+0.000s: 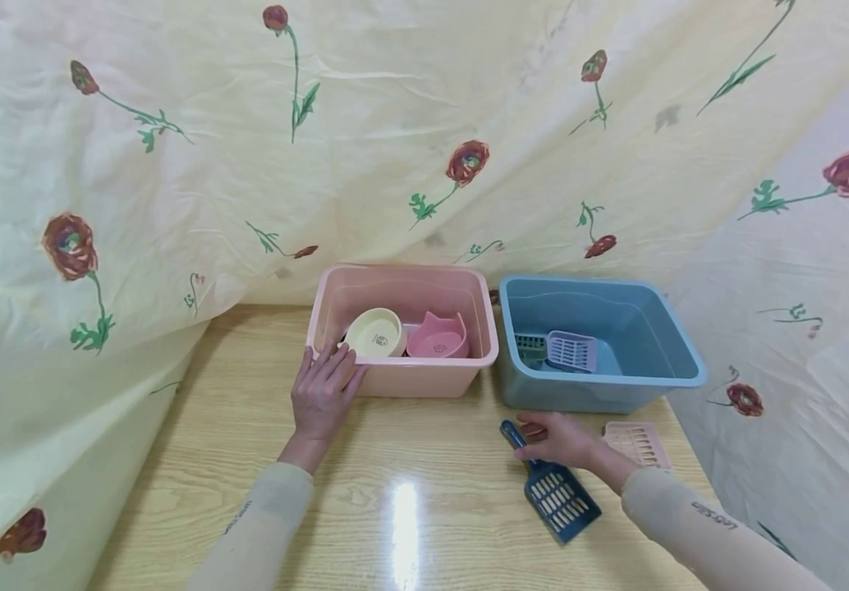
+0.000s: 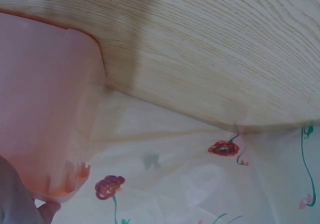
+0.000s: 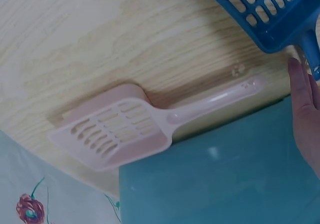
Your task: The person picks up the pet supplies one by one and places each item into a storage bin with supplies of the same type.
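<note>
My left hand (image 1: 323, 400) on the pink bin (image 1: 424, 382), fingers spread, my right hand (image 1: 561, 441) at the blue scoop (image 1: 552, 490), whether pinching its handle I cannot tell, scoop in front of the blue bin (image 1: 572, 399)

Bright head view, white glare streak on the wooden table (image 1: 365, 460), dim hazy wrist views, soft shadow beside the pink tub (image 2: 45, 83)
</note>
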Tool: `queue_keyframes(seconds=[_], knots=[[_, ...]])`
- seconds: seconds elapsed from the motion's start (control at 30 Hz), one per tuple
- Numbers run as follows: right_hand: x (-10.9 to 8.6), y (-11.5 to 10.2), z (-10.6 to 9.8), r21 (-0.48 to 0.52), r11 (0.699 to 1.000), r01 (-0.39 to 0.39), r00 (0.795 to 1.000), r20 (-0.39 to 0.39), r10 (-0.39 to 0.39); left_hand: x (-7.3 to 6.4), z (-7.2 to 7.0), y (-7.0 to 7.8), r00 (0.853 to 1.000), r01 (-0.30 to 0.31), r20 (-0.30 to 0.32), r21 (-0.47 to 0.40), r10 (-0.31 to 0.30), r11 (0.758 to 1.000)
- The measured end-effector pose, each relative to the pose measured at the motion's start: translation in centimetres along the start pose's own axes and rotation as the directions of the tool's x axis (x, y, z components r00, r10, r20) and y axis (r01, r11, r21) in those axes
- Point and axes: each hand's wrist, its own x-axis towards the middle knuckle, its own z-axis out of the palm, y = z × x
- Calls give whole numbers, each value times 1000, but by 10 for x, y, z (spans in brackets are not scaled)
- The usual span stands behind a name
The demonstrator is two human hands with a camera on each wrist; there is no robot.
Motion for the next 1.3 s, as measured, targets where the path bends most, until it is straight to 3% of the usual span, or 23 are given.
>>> queue_keyframes(seconds=[0.23,0.53,0.83,1.3], knots=[[3,6,4,54,999,1,1000,-5,-1,0,-1,0,1000,-5,7,6,5,1000],[7,16,2,222,970,-101,994,67,88,-1,1,-2,1000,-12,3,10,12,1000],[13,17,7,90,996,19,997,79,-26,-1,2,-3,1000,-12,-8,11,12,1000],[13,15,16,50,991,121,987,100,-126,0,2,-3,1000,-30,0,14,30,999]])
